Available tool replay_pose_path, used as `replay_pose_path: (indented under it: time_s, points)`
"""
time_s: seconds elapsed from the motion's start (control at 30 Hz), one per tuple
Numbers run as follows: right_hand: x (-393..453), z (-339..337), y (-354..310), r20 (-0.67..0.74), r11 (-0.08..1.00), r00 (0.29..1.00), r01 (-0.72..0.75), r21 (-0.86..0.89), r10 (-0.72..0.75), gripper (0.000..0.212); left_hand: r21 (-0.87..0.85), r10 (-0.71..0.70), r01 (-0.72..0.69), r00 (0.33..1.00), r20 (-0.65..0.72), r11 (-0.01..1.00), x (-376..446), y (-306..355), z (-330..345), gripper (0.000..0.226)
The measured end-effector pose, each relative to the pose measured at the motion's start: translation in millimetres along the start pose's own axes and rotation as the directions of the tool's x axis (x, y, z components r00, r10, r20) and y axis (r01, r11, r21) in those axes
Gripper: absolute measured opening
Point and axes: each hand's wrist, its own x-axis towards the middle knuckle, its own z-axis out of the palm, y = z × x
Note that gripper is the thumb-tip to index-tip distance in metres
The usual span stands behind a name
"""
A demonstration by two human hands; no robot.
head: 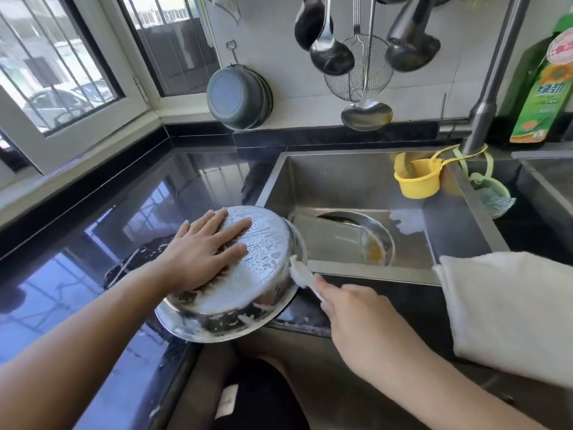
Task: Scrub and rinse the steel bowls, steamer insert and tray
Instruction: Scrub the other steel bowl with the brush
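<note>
A steel bowl (248, 293) lies upside down and tilted at the sink's front left corner, its underside covered in soapy foam and droplets. My left hand (204, 252) presses flat on the bowl's base with fingers spread. My right hand (350, 308) grips a white brush (302, 274) whose head touches the bowl's rim on the right side. Down in the sink (347, 181), a second steel dish (369, 234) leans with yellowish residue inside.
A white towel (511, 311) hangs over the sink's right front edge. A yellow cup (418, 181) and green scrubber (493, 200) hang by the faucet (486, 97). Detergent bottle (539, 97) stands behind. Ladles and a strainer (359, 72) hang on the wall. Wet black counter (108, 237) lies left.
</note>
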Motion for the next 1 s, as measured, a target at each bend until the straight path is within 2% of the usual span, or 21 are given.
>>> replay_pose_path:
  time_s: [0.13,0.27,0.4,0.47,0.57,0.6,0.73,0.8,0.9,1.0]
  points:
    - [-2.9,11.2,-27.6,0.089,0.989,0.990,-0.115,0.093,0.107,0.045,0.001,-0.052,0.052,0.998,-0.020,0.999,6.9,2.0,1.7,0.072]
    - [-17.2,34.8,-73.5,0.201,0.964,0.967,-0.195,0.180,0.158,0.065,0.010,-0.128,0.129,0.991,-0.027,0.992,18.5,6.4,2.1,0.082]
    - [0.4,42.1,-78.1,0.147,0.902,0.955,-0.291,0.320,0.256,0.061,0.018,-0.180,0.181,0.983,-0.025,0.983,25.0,9.4,1.3,0.069]
    - [0.8,40.6,-82.9,0.117,0.900,0.959,-0.282,0.332,0.258,0.061,0.015,-0.191,0.191,0.981,-0.027,0.981,25.9,10.3,0.7,0.073]
    - [-11.4,35.1,-94.5,0.122,0.931,0.981,-0.183,0.315,0.151,0.069,0.020,-0.200,0.200,0.979,-0.029,0.980,26.2,11.3,1.0,0.075]
    - [-6.9,30.5,-91.6,0.120,0.935,0.980,-0.187,0.303,0.157,0.072,0.018,-0.201,0.202,0.979,-0.031,0.979,25.1,11.3,1.1,0.075]
    - [28.1,12.8,-63.2,0.110,0.901,0.934,-0.357,0.245,0.340,0.080,0.018,-0.192,0.193,0.981,-0.036,0.981,22.3,13.2,1.3,0.074]
    - [14.5,18.0,-74.7,0.144,0.917,0.934,-0.351,0.189,0.328,0.079,0.015,-0.194,0.194,0.980,-0.038,0.981,23.9,13.5,1.2,0.075]
    - [-20.5,39.6,-100.3,0.217,0.930,0.952,-0.270,0.250,0.218,0.074,0.005,-0.213,0.213,0.976,-0.044,0.977,26.0,13.1,1.9,0.072]
    - [-9.8,46.1,-97.8,0.184,0.887,0.949,-0.308,0.345,0.257,0.074,-0.004,-0.247,0.247,0.968,-0.049,0.969,27.2,16.8,1.3,0.070]
